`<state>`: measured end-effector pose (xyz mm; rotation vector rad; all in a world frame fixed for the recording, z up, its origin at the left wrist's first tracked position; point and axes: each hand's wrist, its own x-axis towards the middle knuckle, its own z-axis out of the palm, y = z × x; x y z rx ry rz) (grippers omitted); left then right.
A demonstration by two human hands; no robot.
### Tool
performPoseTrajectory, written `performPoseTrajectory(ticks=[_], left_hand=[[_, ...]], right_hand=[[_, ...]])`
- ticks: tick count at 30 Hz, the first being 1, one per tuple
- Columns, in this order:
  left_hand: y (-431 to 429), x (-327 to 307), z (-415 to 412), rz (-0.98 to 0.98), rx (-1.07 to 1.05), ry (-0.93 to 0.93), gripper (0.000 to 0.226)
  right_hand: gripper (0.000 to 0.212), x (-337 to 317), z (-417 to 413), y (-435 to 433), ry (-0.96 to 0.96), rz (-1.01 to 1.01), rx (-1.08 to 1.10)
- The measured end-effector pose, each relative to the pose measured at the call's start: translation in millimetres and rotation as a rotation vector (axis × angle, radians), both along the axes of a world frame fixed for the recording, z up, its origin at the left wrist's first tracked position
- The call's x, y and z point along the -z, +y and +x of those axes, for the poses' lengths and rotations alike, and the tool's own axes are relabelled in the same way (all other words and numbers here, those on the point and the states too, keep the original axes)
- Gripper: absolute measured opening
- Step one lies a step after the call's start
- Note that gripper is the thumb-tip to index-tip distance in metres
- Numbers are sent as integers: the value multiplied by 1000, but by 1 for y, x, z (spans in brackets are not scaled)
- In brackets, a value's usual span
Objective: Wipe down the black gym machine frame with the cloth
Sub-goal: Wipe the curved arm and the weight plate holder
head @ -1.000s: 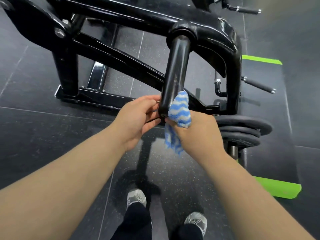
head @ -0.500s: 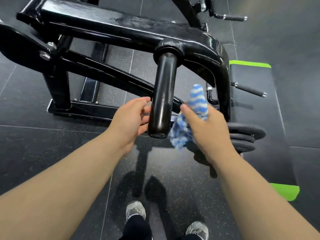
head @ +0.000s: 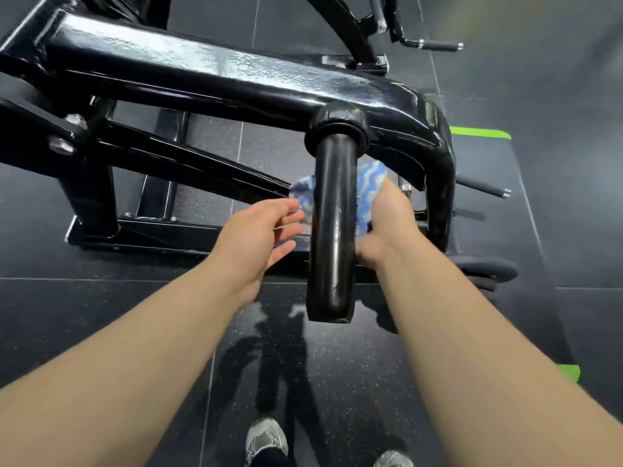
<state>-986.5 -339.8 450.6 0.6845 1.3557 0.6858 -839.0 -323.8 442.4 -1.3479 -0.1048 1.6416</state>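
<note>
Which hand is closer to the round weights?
Right. The right hand holds the cloth between the bar and the weights; the left hand is open on the bar's other side, farther off.

Beam [head: 202,72] blocks above the peg [head: 333,230]; floor [head: 101,315] lies open.

The dark speckled floor [head: 101,315] carried the black machine frame [head: 161,232] on its base rails. A green-edged mat [head: 526,230] lay to the right. Two grey shoes [head: 266,439] stood at the near edge.

Glossy black metal frame [head: 215,75], fluffy cloth [head: 369,183] (matt speckled floor [head: 354,382]).
</note>
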Motion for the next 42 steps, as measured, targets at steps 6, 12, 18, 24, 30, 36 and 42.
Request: performPoseTrajectory(ticks=[6, 12, 18, 24, 30, 36, 42], left_hand=[[2, 5, -13, 46, 0, 52, 26], [21, -8, -6, 340, -55, 209, 29], [47, -55, 35, 855, 241, 574, 26], [86, -64, 96, 1027, 530, 917, 42], [121, -54, 148, 831, 817, 1241, 22], [132, -28, 166, 806, 919, 1480, 56], [123, -38, 175, 833, 752, 1373, 46]], right_hand=[[70, -1, -2, 1, 350, 262, 11], [50, 2, -1, -25, 357, 189, -102], [19, -25, 36, -25, -970, 182, 306], [38, -26, 106, 72, -1388, 419, -303], [41, 24, 182, 65, -1037, 80, -234], [52, 15, 179, 94, -933, 216, -333], [37, 29, 205, 102, -938, 159, -440]])
